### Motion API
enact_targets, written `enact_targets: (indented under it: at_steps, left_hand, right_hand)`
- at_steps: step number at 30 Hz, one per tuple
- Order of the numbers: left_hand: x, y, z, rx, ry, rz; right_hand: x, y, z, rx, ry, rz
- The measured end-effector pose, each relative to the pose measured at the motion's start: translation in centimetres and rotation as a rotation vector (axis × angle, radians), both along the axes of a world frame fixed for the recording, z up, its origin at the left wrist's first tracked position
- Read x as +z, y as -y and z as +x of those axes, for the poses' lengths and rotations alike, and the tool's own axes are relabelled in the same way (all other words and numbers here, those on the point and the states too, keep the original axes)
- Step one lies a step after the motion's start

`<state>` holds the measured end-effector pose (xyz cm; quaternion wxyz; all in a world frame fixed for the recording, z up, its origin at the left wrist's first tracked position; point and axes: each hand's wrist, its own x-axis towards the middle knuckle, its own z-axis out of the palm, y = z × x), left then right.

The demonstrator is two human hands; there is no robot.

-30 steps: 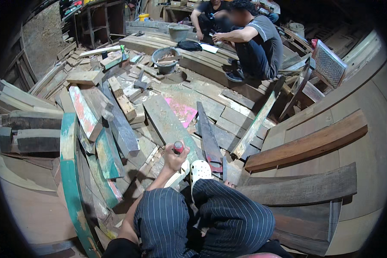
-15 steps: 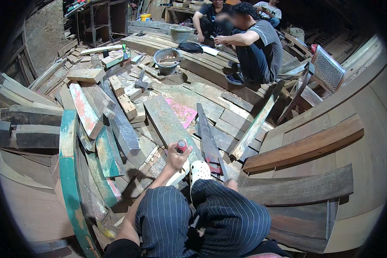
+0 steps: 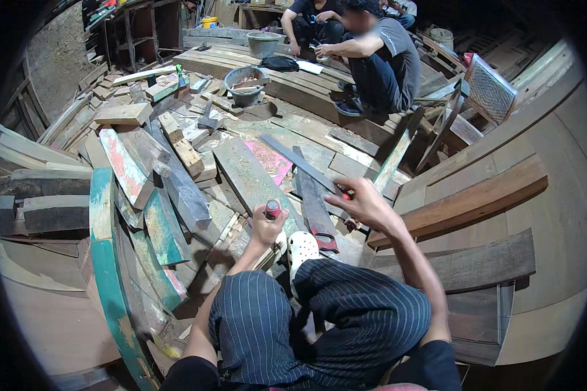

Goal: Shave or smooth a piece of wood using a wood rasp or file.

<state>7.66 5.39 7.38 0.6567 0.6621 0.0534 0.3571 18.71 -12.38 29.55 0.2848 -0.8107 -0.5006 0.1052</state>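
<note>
My left hand [image 3: 267, 228] is closed around a red round tool handle [image 3: 272, 208] with a grey end, held upright above the near end of a thick wooden plank [image 3: 238, 169]. The rest of that tool is hidden under the fist. My right hand [image 3: 366, 203] grips the red handle of what looks like a long flat file [image 3: 300, 161]. Its grey blade points away and left, above the plank's right side. A handsaw [image 3: 312, 202] with a red grip lies beneath it, beside my white clog [image 3: 302, 251].
Piled timber offcuts [image 3: 176, 176] crowd the left, with a curved green board [image 3: 107, 287] close by. Curved planks [image 3: 469, 195] lie on the right. Further off stand a bucket of shavings [image 3: 246, 88] and a grey pot [image 3: 264, 43]. A person [image 3: 388, 65] squats on stacked beams.
My right hand has risen from beside my right knee, bringing up the file, which now slants leftward over the saw. My left hand keeps its grip on the red handle. The view has shifted slightly.
</note>
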Motion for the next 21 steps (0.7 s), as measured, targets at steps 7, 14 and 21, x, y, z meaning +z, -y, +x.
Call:
enact_targets:
  at_steps: [7,14,21]
  left_hand:
    - [3.9,0.8,-2.1,0.164,-0.194,0.051]
    - [3.8,0.9,-1.6,0.115,-0.059,-0.053]
    - [3.0,0.2,-0.8,0.094,-0.114,0.008]
  right_hand:
    - [1.7,-4.6,-3.5,0.378,0.028,-0.176]
    - [0.8,-2.6,-4.8,0.171,0.009,-0.385]
    - [-1.1,-1.4,-3.6,0.170,-0.162,0.176]
